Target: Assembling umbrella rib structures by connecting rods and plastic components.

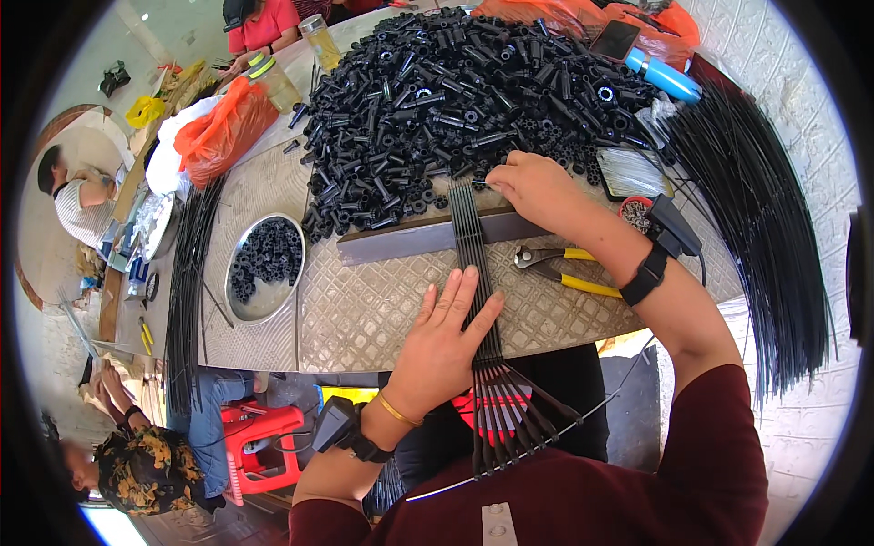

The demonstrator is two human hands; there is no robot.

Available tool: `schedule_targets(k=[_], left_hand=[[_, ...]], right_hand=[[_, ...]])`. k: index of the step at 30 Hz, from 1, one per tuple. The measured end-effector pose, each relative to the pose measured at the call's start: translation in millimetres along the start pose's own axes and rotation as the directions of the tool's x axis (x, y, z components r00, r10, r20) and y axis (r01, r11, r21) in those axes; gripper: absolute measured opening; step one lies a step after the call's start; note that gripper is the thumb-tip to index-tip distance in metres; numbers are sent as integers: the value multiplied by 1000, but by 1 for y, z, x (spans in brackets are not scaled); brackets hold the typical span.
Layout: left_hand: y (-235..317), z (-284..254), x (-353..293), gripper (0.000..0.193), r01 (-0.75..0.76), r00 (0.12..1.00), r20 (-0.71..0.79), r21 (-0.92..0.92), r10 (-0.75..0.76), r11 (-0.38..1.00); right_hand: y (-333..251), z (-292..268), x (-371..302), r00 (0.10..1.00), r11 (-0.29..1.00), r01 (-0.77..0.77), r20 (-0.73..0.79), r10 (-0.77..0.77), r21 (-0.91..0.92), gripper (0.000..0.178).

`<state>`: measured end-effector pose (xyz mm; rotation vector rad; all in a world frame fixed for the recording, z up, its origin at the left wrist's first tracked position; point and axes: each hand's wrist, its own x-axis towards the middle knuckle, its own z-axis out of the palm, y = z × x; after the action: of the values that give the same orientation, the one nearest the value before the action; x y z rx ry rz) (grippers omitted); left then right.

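Note:
A flat row of thin dark rods, like umbrella ribs (469,232), runs from the table over a metal bar (391,246) down toward my lap, where the lower ends fan out along a thin wire. Across the rods my left hand (432,350) lies flat, fingers spread. My right hand (543,189) is closed in a pinch beside the far rod tips; a small light-coloured bit shows at its fingertips, too small to name. Just beyond is a large heap of black plastic fittings (455,100). Yellow-handled pliers (587,286) rest below my right forearm.
An oval metal bowl (269,308) of small black parts stands at left. Long black rods lie in bundles at left (189,273) and right (765,237). A small red dish (635,214), a phone (616,41) and a blue bottle (669,77) sit at right. Other people sit at left.

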<state>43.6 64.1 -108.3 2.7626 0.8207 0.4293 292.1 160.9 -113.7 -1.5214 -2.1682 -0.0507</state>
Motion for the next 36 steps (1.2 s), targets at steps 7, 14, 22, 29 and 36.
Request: schedule_targets(k=[7,14,22,29,36], left_hand=[[1,-1,1,69,7,1000,2,-3,-7,1000],[0,1,0,65,-2,1000,-3,40,2,999],[-3,5,0,87,13,1000,-23,-52,-14,999],[-6,8,1,91,1,1000,-3,-8,-1,1000],[-4,5,-1,80,1,1000,-3,58,-1,998]], right_hand=[[-2,0,1,1000,1000,-1,-3,1,10,16],[7,2,10,991,990,128,-32,-130,-57,15],[8,6,17,994,974,37,89,-58,224,10],[14,11,15,993,982,110,21,-115,152,9],[13,10,15,993,982,89,57,-100,167,8]])
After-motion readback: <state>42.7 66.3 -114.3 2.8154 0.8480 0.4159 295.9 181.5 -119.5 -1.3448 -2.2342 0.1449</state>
